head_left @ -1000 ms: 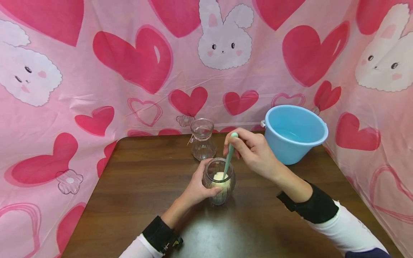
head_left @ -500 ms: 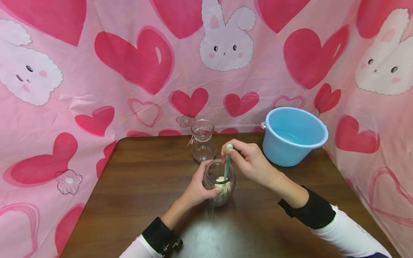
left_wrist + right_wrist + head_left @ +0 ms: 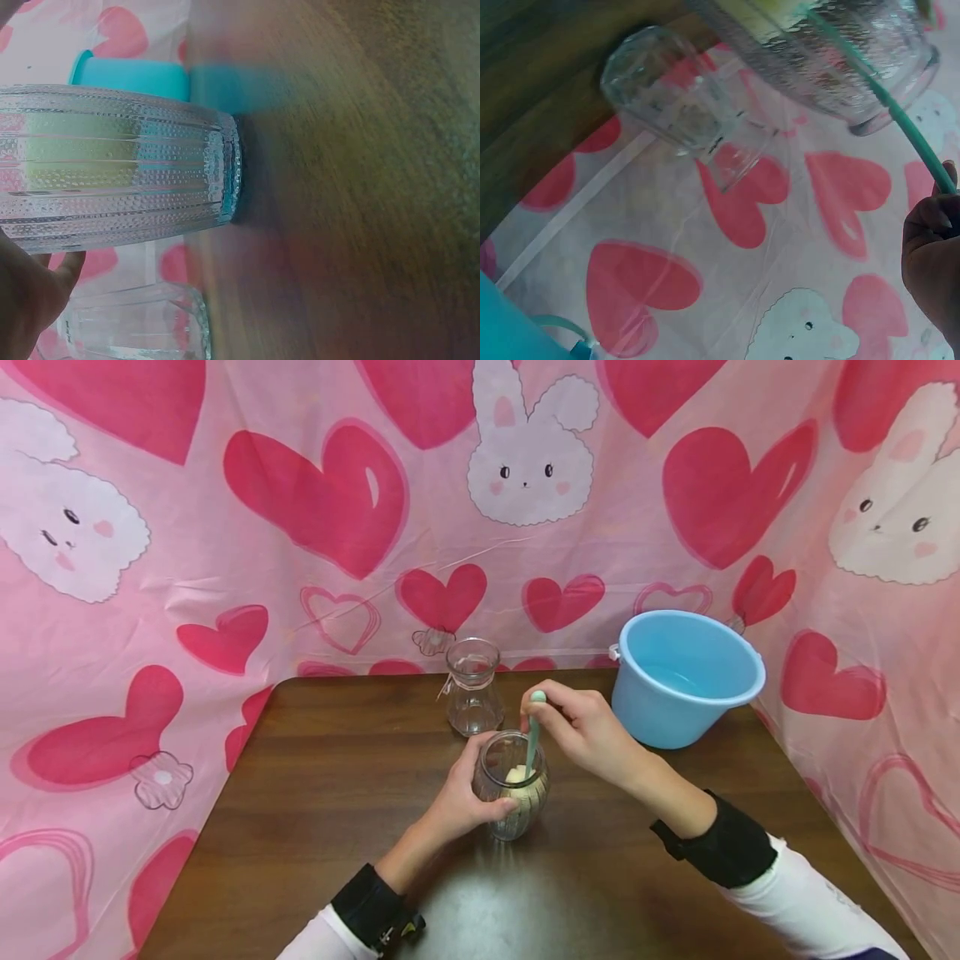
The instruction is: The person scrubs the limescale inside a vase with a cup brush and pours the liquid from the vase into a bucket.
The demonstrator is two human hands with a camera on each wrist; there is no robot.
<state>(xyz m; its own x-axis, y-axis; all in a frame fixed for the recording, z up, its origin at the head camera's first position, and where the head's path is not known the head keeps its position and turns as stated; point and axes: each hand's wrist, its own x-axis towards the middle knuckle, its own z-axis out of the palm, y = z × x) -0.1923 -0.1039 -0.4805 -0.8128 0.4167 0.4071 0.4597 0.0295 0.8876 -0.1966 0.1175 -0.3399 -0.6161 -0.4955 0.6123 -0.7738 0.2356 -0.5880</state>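
Observation:
My left hand [image 3: 459, 793] grips a ribbed clear glass jar [image 3: 512, 829] that stands upright on the table, thumb across the near side and fingers behind it. From the right, my right hand [image 3: 592, 735] pinches the upper end of a green-handled sponge brush [image 3: 533, 739]. Its pale yellow sponge head [image 3: 517, 774] is inside the jar, below the rim. Through the textured wall, the left wrist view shows the sponge as a blurred yellowish block above the jar's bottom. The green handle [image 3: 915, 139] leans out through the mouth in the right wrist view.
Just behind the jar stands a second clear glass vase [image 3: 475, 710] with a cord round its neck. A light blue bucket [image 3: 660, 718] is at the back right of the brown table [image 3: 337, 827]. Pink heart-and-rabbit cloth [image 3: 450, 539] encloses the back and sides.
My right hand has come down with the brush, and the sponge sits lower in the jar than a second ago. The left hand and jar have stayed in place.

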